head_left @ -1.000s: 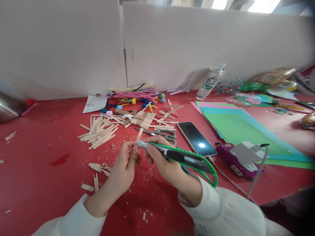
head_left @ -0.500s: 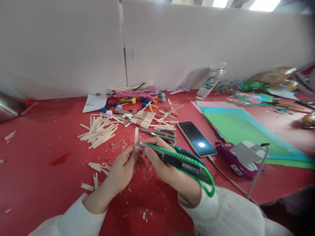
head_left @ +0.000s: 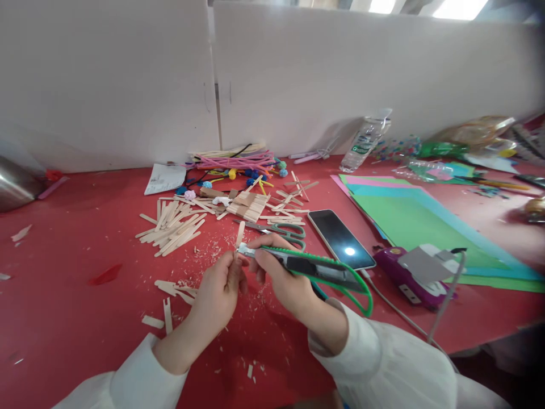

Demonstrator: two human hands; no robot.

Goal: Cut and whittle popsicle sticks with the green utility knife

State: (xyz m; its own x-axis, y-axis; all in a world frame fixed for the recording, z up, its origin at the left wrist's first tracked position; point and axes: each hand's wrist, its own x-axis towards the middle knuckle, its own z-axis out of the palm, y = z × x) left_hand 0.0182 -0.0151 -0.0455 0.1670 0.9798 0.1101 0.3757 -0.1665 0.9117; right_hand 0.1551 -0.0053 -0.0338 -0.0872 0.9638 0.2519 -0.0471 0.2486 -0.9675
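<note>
Upright in my left hand (head_left: 221, 287) is a wooden craft stick (head_left: 240, 233), pinched near its lower end between thumb and fingers. My right hand (head_left: 281, 272) is closed around a green and black utility knife (head_left: 319, 264). The knife's tip end touches or nearly touches the stick, just above my left fingertips; the exact contact is hard to make out. Wood shavings (head_left: 213, 244) lie scattered around both hands. Behind the right hand rest scissors (head_left: 289, 230) with grey-green handles. Several cut stick pieces (head_left: 168, 315), one with a notched end, lie left of my left wrist.
Loose craft sticks (head_left: 174, 224) and a bundle of joined sticks (head_left: 251, 205) lie ahead, with pipe cleaners (head_left: 238, 161) behind them. To the right are a phone (head_left: 340, 238) on a cable, coloured paper (head_left: 409, 221), a purple power strip (head_left: 404, 278) and a plastic bottle (head_left: 364, 145).
The utility knife has turned to a flatter angle, its rear end raised slightly. The stick now leans a little to the right, and my left hand has shifted slightly right.
</note>
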